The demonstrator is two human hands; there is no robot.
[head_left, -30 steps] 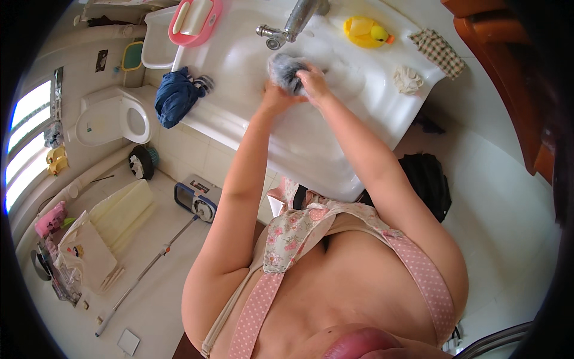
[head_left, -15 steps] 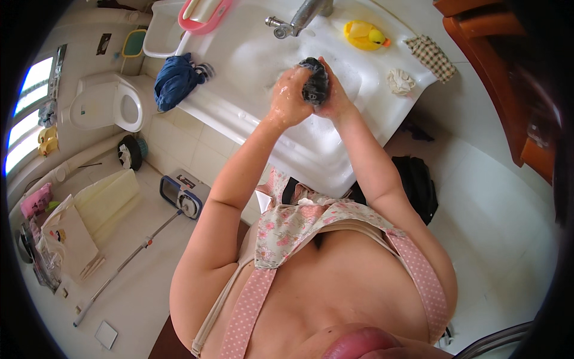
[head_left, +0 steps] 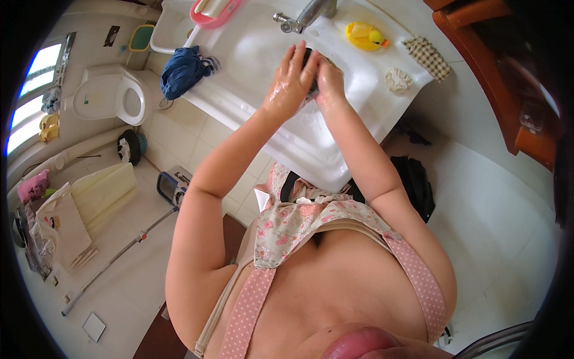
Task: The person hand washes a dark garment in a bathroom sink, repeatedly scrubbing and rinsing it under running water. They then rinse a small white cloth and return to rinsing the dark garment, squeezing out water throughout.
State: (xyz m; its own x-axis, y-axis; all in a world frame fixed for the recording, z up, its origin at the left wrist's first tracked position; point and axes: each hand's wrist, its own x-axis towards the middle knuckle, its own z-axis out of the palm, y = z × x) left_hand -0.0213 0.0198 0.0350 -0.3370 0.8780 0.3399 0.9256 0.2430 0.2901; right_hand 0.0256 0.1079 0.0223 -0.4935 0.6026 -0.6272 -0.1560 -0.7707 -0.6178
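Observation:
Over the white sink, my two hands meet around a dark wet cloth [head_left: 313, 90], mostly hidden between them; its exact kind does not show. My left hand [head_left: 289, 84] has its fingers stretched upward and its palm side against the cloth. White suds cling to the back of that hand and its wrist. Bent fingers close my right hand [head_left: 330, 76] on the cloth from the other side. Foamy water lies in the sink basin [head_left: 251, 57] below, under a metal faucet [head_left: 304, 18].
A bunched blue cloth [head_left: 182, 72] rests on the sink's left rim. To the right are a yellow duck-shaped dish [head_left: 365, 37], a white scrunchie [head_left: 397, 79] and a checked cloth [head_left: 427, 58]. A pink soap dish [head_left: 215, 15] stands at the back left. A mop [head_left: 143, 236] lies on the floor.
My left hand has gone from curled around the dark cloth to stretched fingers. My right hand has closed on it, and the cloth is now more covered. Both hands have shifted slightly away from me.

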